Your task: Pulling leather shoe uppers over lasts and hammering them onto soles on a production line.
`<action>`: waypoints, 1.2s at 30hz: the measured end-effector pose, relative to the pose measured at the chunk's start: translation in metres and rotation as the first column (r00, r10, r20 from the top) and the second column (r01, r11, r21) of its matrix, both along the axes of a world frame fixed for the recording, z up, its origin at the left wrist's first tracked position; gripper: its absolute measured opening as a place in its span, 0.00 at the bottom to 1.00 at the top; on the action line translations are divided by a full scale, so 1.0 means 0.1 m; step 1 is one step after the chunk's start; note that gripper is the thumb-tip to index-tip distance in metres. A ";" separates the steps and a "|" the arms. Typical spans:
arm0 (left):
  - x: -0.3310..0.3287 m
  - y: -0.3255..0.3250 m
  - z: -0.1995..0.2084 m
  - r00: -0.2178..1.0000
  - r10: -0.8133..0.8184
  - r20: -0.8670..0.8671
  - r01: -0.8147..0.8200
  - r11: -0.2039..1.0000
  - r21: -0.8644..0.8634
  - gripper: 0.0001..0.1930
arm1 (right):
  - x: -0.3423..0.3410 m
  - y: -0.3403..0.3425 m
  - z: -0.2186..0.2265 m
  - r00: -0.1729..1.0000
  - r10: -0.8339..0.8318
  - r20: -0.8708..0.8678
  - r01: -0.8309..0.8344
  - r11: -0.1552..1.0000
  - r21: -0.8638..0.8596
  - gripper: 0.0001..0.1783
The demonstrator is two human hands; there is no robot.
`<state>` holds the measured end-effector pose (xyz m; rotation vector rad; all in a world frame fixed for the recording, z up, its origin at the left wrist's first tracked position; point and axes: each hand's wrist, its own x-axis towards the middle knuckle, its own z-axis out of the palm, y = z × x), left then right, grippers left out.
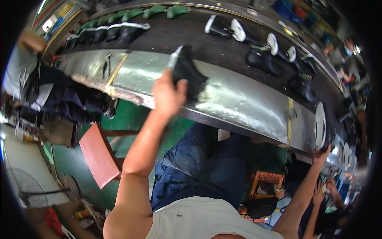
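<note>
My left hand [169,93] grips a black shoe upper [188,73] with a pale edge, held over the metal ledge; it is slightly blurred. At the right end of the ledge, my right hand [321,155] holds the lower end of another black shoe upper [320,124], which stands upright with its white underside showing. Those right fingers are partly hidden by the shoe upper. Beyond the ledge, several black shoe uppers with white parts [238,30] lie on the dark belt [191,34].
Green shoe lasts [155,11] and black uppers [129,32] line the belt's far left. The metal ledge [238,97] runs in front of me. A pink stool [99,155] stands at left, near a co-worker [24,71]. Another person's hands [318,193] show at lower right.
</note>
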<state>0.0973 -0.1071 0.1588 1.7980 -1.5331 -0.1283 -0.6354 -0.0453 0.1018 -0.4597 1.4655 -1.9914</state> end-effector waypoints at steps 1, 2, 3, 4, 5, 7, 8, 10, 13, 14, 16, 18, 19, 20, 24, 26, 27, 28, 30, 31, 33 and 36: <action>-0.22 0.06 0.05 0.990 -0.132 -0.045 0.129 0.989 -0.074 0.33 | -0.28 0.21 0.08 0.997 -0.055 0.052 0.059 0.996 -0.071 0.23; -0.34 0.10 -0.07 0.971 -0.232 -0.060 0.218 0.958 -0.188 0.32 | -0.33 0.38 0.12 0.999 0.032 0.040 -0.027 0.993 -0.115 0.23; -0.33 0.24 -0.06 0.951 -0.281 -0.131 0.272 0.958 -0.088 0.31 | 0.38 0.27 0.19 0.992 -0.092 0.088 0.106 0.979 -0.174 0.25; -0.35 0.26 -0.18 0.923 -0.359 -0.139 0.338 0.929 -0.151 0.30 | 0.57 0.32 0.32 0.994 -0.077 0.073 0.089 0.979 -0.181 0.25; -0.37 0.26 -0.26 0.905 -0.408 -0.118 0.387 0.906 -0.169 0.30 | 0.66 0.41 0.41 0.995 0.007 0.098 0.012 0.981 -0.195 0.26; -0.36 0.29 -0.31 0.880 -0.463 -0.104 0.435 0.875 -0.214 0.27 | 0.97 0.48 0.51 0.994 0.021 0.104 0.002 0.977 -0.213 0.26; -0.31 0.27 -0.30 0.874 -0.473 -0.108 0.443 0.869 -0.223 0.27 | 1.12 0.49 0.57 0.995 0.011 0.095 0.011 0.976 -0.218 0.26; -0.12 0.22 -0.25 0.818 -0.546 -0.178 0.535 0.838 -0.112 0.24 | 1.37 0.51 0.62 0.994 0.015 0.106 0.009 0.976 -0.218 0.26; 0.27 -0.15 -0.06 0.940 -0.339 0.038 0.336 0.899 -0.282 0.33 | 1.94 0.44 0.71 0.978 0.209 0.021 -0.202 0.963 -0.181 0.25; 0.44 -0.38 -0.01 0.928 -0.308 0.210 0.355 0.903 -0.242 0.44 | 2.18 0.33 0.72 0.984 0.180 0.007 -0.175 0.962 -0.210 0.25; 0.52 -0.82 0.16 0.861 -0.363 0.357 0.384 0.923 0.013 0.60 | 1.80 0.24 0.39 0.975 0.213 -0.063 -0.217 0.974 -0.060 0.26; 0.48 -1.10 0.34 0.736 -0.447 0.508 0.433 0.888 0.154 0.62 | 1.78 0.11 0.06 0.886 0.165 -0.433 -0.049 0.962 0.267 0.26; 0.51 -1.23 0.34 0.687 -0.516 0.512 0.450 0.855 0.259 0.62 | 2.08 0.02 -0.02 0.824 0.191 -0.533 -0.150 0.981 0.121 0.26; 0.58 -1.35 0.36 0.636 -0.576 0.513 0.452 0.817 0.357 0.61 | 2.25 -0.01 -0.05 0.641 0.283 -0.713 -0.110 0.954 0.280 0.30; 0.57 -1.46 0.79 0.482 -0.690 0.539 0.343 0.715 0.609 0.41 | 2.45 0.02 0.12 0.520 0.538 -0.664 -0.413 0.838 0.356 0.36; 0.75 -1.47 0.63 0.515 -0.771 0.375 0.443 0.614 0.653 0.40 | 2.52 -0.01 0.12 0.472 0.597 -0.649 -0.443 0.797 0.410 0.38; 0.75 -1.45 0.67 0.604 -0.775 0.185 0.497 0.548 0.673 0.39 | 2.51 -0.02 0.12 0.535 0.611 -0.584 -0.500 0.786 0.365 0.39; 0.82 -1.44 0.67 0.652 -0.754 -0.081 0.594 0.442 0.673 0.37 | 2.50 -0.05 0.10 0.588 0.627 -0.511 -0.557 0.772 0.305 0.41; 0.86 -1.50 0.61 0.661 -0.737 -0.143 0.616 0.424 0.664 0.36 | 2.41 -0.06 0.12 0.552 0.658 -0.512 -0.545 0.749 0.376 0.44; 0.83 -1.49 0.57 0.685 -0.709 -0.167 0.596 0.413 0.688 0.37 | 2.46 -0.05 0.16 0.546 0.690 -0.476 -0.573 0.721 0.389 0.44; 0.74 -1.40 0.52 0.749 -0.597 -0.289 0.619 0.472 0.628 0.36 | 2.49 -0.08 0.19 0.555 0.718 -0.420 -0.622 0.693 0.365 0.45; 0.49 -1.42 0.35 0.566 -0.407 -0.717 0.752 0.612 0.246 0.31 | 2.65 -0.17 0.35 0.554 0.739 -0.383 -0.672 0.669 0.318 0.44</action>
